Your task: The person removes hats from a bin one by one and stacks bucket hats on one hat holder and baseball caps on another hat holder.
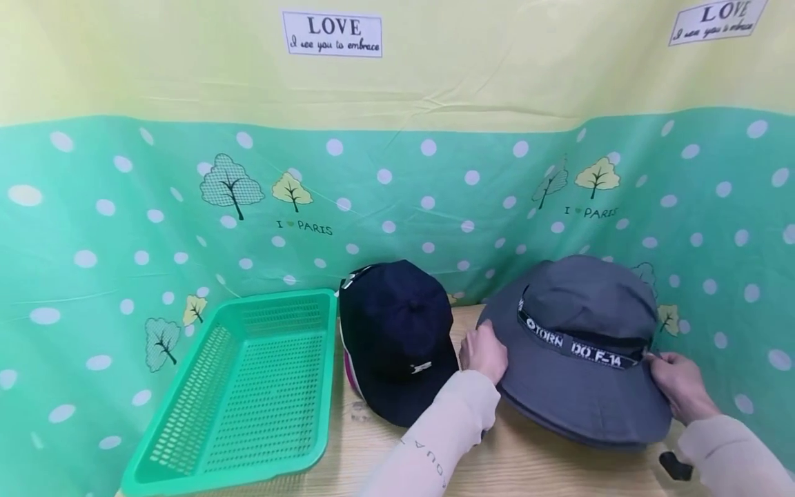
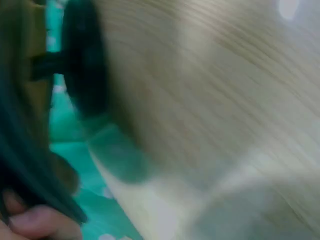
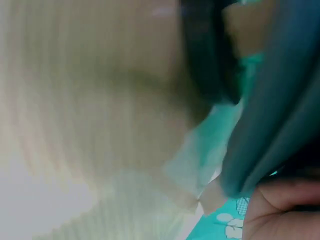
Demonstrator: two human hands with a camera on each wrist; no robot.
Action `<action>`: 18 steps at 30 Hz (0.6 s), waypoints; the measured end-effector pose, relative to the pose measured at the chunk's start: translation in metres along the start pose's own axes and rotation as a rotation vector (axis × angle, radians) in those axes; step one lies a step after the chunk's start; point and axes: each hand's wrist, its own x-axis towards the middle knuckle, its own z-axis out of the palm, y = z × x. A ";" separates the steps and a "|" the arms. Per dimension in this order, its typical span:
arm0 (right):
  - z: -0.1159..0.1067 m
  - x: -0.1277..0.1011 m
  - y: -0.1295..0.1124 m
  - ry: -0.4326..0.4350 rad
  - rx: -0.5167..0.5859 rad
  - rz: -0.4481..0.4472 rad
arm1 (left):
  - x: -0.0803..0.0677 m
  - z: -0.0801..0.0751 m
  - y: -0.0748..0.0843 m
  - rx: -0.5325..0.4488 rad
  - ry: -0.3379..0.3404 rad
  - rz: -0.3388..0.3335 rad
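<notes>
Between my two hands is a dark grey wide-brimmed hat [image 1: 590,297] with a black band lettered in white. My left hand [image 1: 484,352] pinches the brim on its left side, the thumb showing at the brim edge in the left wrist view. On the opposite side, my right hand [image 1: 678,383] grips the brim beside the end of the band. Beneath the brim, the left wrist view shows a dark round base [image 2: 85,55] with a short stem, blurred. A dark navy cap [image 1: 404,338] with a small white logo sits just left of my left hand.
To the left stands a green plastic basket [image 1: 326,386] with mesh walls. A green and yellow printed curtain [image 1: 385,221] hangs behind and at both sides of the wooden table [image 1: 528,469]. A small black piece [image 1: 675,466] shows by the right cuff.
</notes>
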 end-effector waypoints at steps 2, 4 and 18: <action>0.004 0.000 0.003 0.032 -0.045 -0.047 | -0.001 0.006 -0.006 0.084 0.012 0.020; 0.007 0.001 0.006 0.054 -0.091 -0.097 | -0.001 0.010 -0.010 0.151 0.021 0.029; 0.002 0.000 0.016 0.094 -0.210 -0.242 | -0.011 0.020 -0.008 0.076 -0.031 -0.040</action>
